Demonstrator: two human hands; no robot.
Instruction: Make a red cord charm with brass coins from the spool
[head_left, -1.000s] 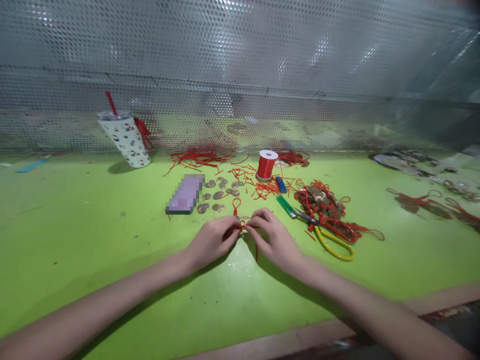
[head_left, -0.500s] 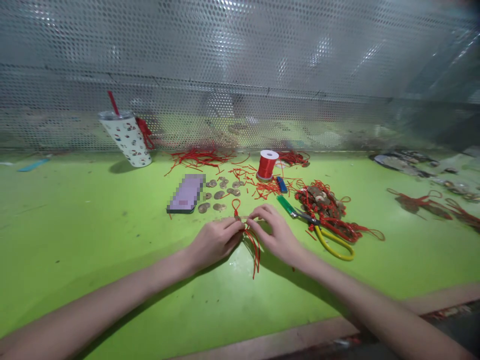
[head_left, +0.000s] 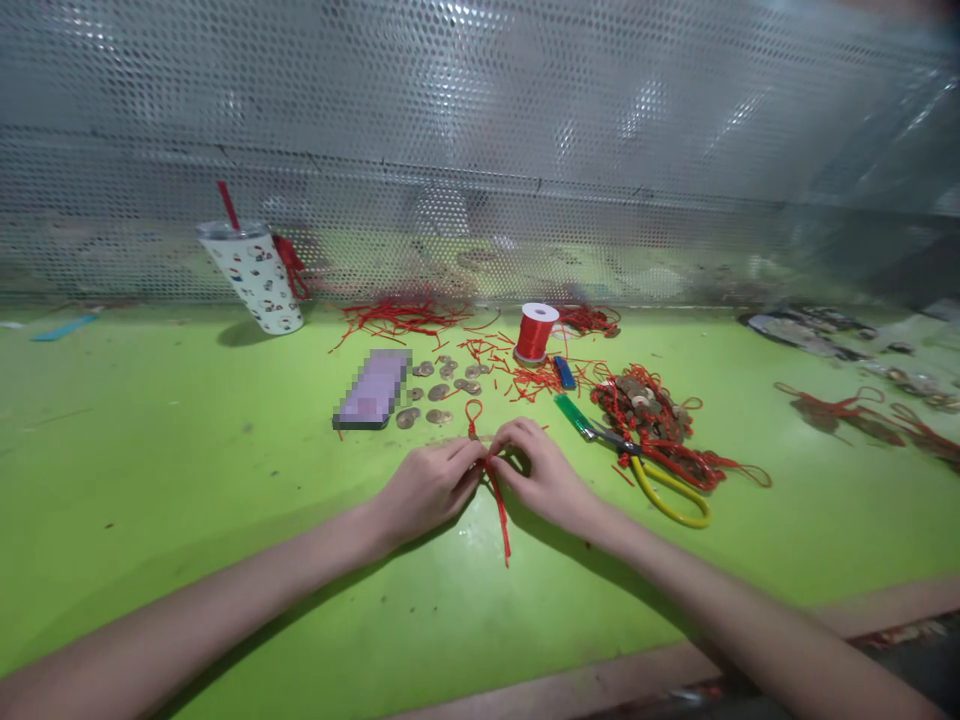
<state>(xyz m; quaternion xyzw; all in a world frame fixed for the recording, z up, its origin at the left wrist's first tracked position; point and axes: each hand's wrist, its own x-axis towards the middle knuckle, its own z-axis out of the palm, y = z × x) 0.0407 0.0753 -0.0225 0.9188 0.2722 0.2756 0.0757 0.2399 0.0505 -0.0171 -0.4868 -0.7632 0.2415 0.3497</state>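
Red cord (head_left: 500, 510) hangs toward me from between my two hands, its strands close together. My left hand (head_left: 435, 485) is closed in a pinch on the cord piece, and a small red loop (head_left: 472, 412) sticks out beyond its fingertips. My right hand (head_left: 536, 470) pinches the cord just right of the left fingertips, thumb and forefinger together. The fingers hide most of the knot area. Several bronze coins (head_left: 439, 416) lie flat beyond the left hand, beside a purple phone (head_left: 373, 388).
Yellow-handled scissors (head_left: 671, 505), a green lighter (head_left: 574, 415) and a pile of corded coins (head_left: 641, 405) lie right of my hands. Behind stand a red cord spool (head_left: 536, 335) and a patterned tumbler (head_left: 259, 280). A blue lighter (head_left: 564, 373) lies among cord scraps. Perforated metal (head_left: 480, 120) rises behind.
The hanging strands have drawn together into a narrow bundle. My right fingertips have moved slightly left and down, and now close on the cord beside my left fingers.
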